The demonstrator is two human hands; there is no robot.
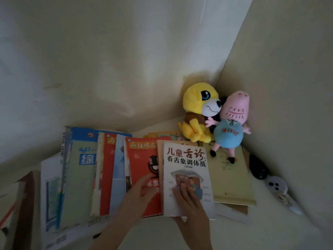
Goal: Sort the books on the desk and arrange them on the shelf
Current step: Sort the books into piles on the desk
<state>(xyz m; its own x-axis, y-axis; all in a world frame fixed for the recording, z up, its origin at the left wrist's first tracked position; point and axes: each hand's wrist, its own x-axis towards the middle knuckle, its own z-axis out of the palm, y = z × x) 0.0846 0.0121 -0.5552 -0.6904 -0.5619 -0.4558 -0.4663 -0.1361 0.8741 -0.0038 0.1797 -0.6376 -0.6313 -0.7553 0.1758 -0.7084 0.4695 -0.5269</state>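
- At the lower right the cream surface (270, 231) is bare; a hand can pass there.
- A yellow plush dog (196, 112) and a pink plush pig in a blue dress (231, 129), touching each other, close the corner.
- By the right wall (288, 87) a black oval object (258, 167) and a white-grey gadget (277, 187) narrow the way.
- The white paperback with black and red title (187, 170), held by my right hand (191, 202), overlaps the red magazine (140, 159) and the pale yellow book (232, 183).
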